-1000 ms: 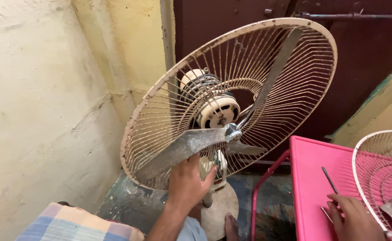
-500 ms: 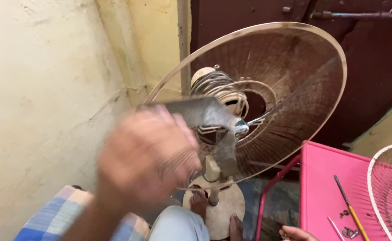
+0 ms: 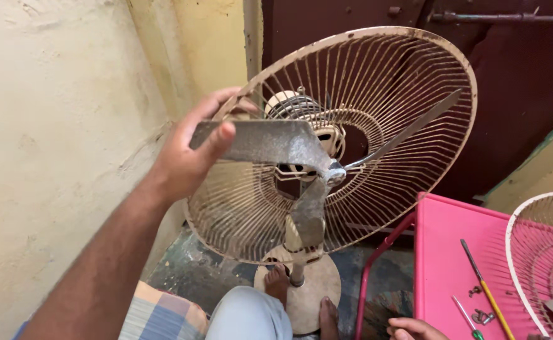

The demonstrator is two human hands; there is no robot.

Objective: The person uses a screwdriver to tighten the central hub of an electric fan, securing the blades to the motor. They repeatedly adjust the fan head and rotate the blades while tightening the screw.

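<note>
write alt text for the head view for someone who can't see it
The left hand grips one dusty blade of an old pedestal fan whose front guard is off, beside a yellowish wall. The right hand rests low by a pink table that holds screwdrivers, small screws and the loose guard.

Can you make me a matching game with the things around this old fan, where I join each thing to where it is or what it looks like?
Things:
1. fan blade
2. table
3. screwdriver
4. loose grille

Places and looks:
A. bright pink
B. lying on the table, with a yellow handle
C. held at its tip by the left hand
D. pale wire guard resting on the table at the right edge of the picture

Pairs: 1-C, 2-A, 3-B, 4-D
</note>
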